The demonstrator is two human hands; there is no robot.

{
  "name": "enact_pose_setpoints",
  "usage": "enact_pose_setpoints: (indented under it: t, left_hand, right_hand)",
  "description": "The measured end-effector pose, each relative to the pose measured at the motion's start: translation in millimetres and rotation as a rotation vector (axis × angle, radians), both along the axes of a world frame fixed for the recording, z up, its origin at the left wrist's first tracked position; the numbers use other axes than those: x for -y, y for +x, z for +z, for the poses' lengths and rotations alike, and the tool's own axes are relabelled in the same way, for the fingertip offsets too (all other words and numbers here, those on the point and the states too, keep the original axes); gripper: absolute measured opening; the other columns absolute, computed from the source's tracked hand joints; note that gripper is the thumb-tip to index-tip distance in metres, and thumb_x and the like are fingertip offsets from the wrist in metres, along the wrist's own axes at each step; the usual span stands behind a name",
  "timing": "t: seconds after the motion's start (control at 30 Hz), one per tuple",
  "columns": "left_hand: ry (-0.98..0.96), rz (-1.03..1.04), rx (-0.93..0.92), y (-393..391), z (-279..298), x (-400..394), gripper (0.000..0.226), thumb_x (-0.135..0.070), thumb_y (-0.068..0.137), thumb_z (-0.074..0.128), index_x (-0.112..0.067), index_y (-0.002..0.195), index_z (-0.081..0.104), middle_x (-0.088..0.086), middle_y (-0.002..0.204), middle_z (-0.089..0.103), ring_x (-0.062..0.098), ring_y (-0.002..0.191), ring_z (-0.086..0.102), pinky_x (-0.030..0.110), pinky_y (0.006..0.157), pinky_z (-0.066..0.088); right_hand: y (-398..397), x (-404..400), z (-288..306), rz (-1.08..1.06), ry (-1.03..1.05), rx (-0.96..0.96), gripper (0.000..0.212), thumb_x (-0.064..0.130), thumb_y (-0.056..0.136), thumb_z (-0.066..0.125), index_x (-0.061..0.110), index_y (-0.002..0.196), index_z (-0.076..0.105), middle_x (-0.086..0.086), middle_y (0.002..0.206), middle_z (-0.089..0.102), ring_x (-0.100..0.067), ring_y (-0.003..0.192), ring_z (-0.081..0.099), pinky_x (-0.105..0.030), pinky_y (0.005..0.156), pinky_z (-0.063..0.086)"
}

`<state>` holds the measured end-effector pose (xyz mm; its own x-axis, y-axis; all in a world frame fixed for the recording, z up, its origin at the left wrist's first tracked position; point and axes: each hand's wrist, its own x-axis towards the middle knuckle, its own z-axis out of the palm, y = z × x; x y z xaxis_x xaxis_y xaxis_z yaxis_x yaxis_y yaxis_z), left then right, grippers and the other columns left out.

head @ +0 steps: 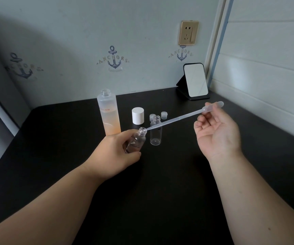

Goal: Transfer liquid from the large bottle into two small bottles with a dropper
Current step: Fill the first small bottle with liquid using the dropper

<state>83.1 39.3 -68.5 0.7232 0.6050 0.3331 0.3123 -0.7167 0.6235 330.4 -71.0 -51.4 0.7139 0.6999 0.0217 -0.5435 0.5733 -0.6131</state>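
**A dark desk in a pale corner**

A black tabletop [160, 183] fills the lower view and runs back to a pale blue-grey wall [72, 32] printed with navy anchor motifs [114, 58] lettered "ANCHORS". A gold-coloured wall socket [188, 33] sits high on the right. Below it, a small mirror [194, 80] leans back on a black stand at the table's far right corner. White panelling [266, 59] forms the right side. A broad shadow darkens the wall's left part.
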Motion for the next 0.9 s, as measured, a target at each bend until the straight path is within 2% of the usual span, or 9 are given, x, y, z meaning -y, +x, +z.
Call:
enact_pose_setpoints:
  t: [0.13, 0.43, 0.57, 0.73, 0.9]
  left_hand:
    - [-0.025, 0.009, 0.008, -0.6, 0.2, -0.5, 0.037, -0.02, 0.08, 0.078, -0.041, 0.108, 0.063, -0.019, 0.088, 0.066, 0.004, 0.081, 0.063, 0.009, 0.069, 0.045]
    - [-0.041, 0.015, 0.009, 0.3, 1.1, 0.5, 0.041, -0.02, 0.08, 0.079, -0.049, 0.101, 0.061, -0.018, 0.086, 0.066, 0.004, 0.078, 0.062, 0.009, 0.067, 0.045]
    - [-0.052, 0.016, 0.019, 0.3, 1.2, 0.5, 0.042, -0.02, 0.08, 0.079, -0.05, 0.104, 0.061, -0.019, 0.09, 0.067, 0.004, 0.083, 0.063, 0.01, 0.071, 0.046]
    - [-0.063, 0.009, 0.024, -0.6, 0.2, -0.7, 0.043, -0.022, 0.08, 0.079, -0.051, 0.106, 0.061, -0.02, 0.093, 0.068, 0.003, 0.088, 0.064, 0.009, 0.073, 0.046]
    - [-0.051, 0.004, 0.033, -0.3, -0.2, -0.5, 0.04, -0.02, 0.08, 0.079, -0.047, 0.104, 0.062, -0.018, 0.089, 0.067, 0.005, 0.084, 0.064, 0.01, 0.071, 0.046]
  right_hand:
    - [0.5, -0.3, -0.5, 0.016, -0.028, 0.018, 0.023, 0.024, 0.095, 0.069, 0.015, 0.077, 0.08, 0.003, 0.075, 0.066, -0.011, 0.06, 0.055, -0.021, 0.058, 0.045]
    - [3.7, 0.4, -2.5, 0.005, -0.05, -0.018, 0.024, 0.021, 0.095, 0.069, 0.014, 0.074, 0.078, 0.006, 0.067, 0.05, -0.009, 0.053, 0.043, -0.02, 0.054, 0.041]
    - [3.6, 0.9, -1.8, 0.008, -0.033, -0.024, 0.023, 0.02, 0.095, 0.069, 0.012, 0.076, 0.079, 0.006, 0.065, 0.049, -0.01, 0.053, 0.041, -0.019, 0.054, 0.041]
    - [2.4, 1.4, -1.3, 0.003, -0.024, 0.022, 0.032, 0.019, 0.098, 0.065, 0.017, 0.069, 0.078, 0.007, 0.065, 0.049, -0.008, 0.053, 0.042, -0.019, 0.056, 0.04]
    - [2.1, 1.5, -2.0, 0.005, -0.019, 0.041, 0.033, 0.02, 0.098, 0.064, 0.018, 0.068, 0.077, 0.008, 0.065, 0.053, -0.008, 0.053, 0.044, -0.018, 0.056, 0.041]
